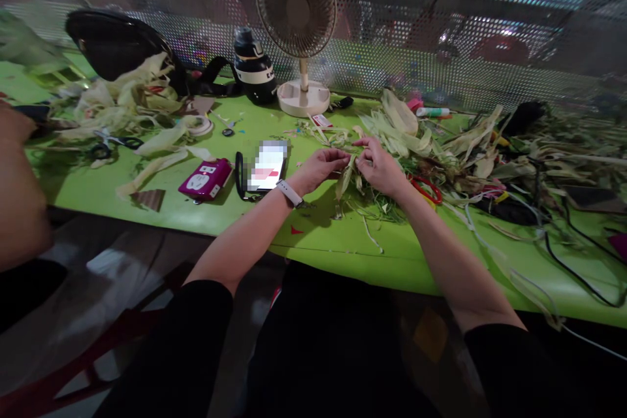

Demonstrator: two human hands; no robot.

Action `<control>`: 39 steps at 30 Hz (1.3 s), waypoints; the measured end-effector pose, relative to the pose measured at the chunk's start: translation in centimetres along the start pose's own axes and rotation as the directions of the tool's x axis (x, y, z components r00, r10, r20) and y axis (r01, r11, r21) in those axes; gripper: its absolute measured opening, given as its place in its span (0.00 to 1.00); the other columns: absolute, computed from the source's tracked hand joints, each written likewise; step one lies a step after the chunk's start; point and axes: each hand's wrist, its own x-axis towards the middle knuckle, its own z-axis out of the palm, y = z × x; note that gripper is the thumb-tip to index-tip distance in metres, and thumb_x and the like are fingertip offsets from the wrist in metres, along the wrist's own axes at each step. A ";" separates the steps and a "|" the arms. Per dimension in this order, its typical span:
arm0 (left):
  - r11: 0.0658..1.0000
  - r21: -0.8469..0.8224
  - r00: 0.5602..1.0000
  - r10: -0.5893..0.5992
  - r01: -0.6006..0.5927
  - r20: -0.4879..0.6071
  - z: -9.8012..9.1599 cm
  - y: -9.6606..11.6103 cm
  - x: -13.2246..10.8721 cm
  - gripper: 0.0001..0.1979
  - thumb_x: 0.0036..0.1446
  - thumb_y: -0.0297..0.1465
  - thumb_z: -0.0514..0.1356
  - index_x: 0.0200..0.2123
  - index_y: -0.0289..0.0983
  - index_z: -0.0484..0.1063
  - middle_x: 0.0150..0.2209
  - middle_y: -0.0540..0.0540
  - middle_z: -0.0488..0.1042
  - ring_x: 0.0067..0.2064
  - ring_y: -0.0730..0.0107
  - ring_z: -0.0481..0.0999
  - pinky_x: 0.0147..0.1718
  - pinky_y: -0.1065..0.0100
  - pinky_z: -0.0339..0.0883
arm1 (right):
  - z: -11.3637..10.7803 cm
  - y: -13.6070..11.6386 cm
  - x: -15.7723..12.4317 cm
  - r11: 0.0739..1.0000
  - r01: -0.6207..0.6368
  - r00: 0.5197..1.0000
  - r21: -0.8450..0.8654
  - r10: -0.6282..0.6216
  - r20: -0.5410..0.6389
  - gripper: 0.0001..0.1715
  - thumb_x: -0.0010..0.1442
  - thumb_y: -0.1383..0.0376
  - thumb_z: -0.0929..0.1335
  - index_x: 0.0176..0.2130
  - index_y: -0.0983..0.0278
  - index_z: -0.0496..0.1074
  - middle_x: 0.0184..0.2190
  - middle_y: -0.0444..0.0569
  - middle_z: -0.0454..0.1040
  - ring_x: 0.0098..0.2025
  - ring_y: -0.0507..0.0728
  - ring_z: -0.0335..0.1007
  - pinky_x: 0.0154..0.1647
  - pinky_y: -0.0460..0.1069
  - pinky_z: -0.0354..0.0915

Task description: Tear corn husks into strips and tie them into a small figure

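My left hand [321, 168] is closed, with thumb and fingertips pinched on a pale green strip of corn husk [345, 181] that hangs down between my hands. Close against it, my right hand [377, 166] is also closed, its thumb and fingers gripping the husk from the other side while the index finger points left. A band sits on my left wrist. Behind and right of my hands lies a pile of loose corn husks [406, 134]. Below them, thin green shreds are scattered on the green table [323, 241].
Left of my hands lie a lit phone [267, 166], a purple box-shaped device [206, 180] and scissors [115, 142]. A fan [304, 98] and a black bottle [255, 72] stand behind. Red-handled scissors [427, 188] and cables [563, 255] are at right. Another person's arm [22, 189] shows far left.
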 end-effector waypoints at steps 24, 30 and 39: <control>0.976 0.130 0.984 0.177 -0.175 -0.003 0.5 -0.3 0.2 0.06 0.61 0.28 0.65 0.35 0.35 0.69 0.32 0.50 0.75 0.31 0.78 0.74 0.35 0.71 0.75 | 1.0 -0.6 -0.4 0.849 -0.036 0.989 -0.527 -0.047 -0.143 0.22 0.56 0.54 0.70 0.47 0.63 0.73 0.34 0.53 0.80 0.34 0.64 0.75 0.34 0.53 0.64; 0.833 0.466 0.939 0.343 -0.298 -0.012 0.4 -0.3 0.1 0.02 0.62 0.25 0.60 0.35 0.35 0.71 0.33 0.47 0.77 0.34 0.73 0.75 0.37 0.67 0.71 | 1.3 -0.5 -0.5 0.857 -0.031 0.989 -0.515 -0.050 -0.142 0.19 0.56 0.56 0.70 0.46 0.63 0.73 0.34 0.54 0.79 0.36 0.64 0.75 0.37 0.55 0.66; 0.560 0.750 0.879 0.474 -0.351 0.057 0.7 0.0 -0.9 0.05 0.65 0.29 0.58 0.41 0.38 0.74 0.38 0.44 0.81 0.37 0.66 0.78 0.38 0.65 0.68 | 1.5 -0.3 -0.2 0.940 -0.048 0.980 -0.337 -0.022 -0.199 0.19 0.50 0.59 0.71 0.42 0.61 0.68 0.40 0.53 0.78 0.38 0.62 0.74 0.40 0.56 0.67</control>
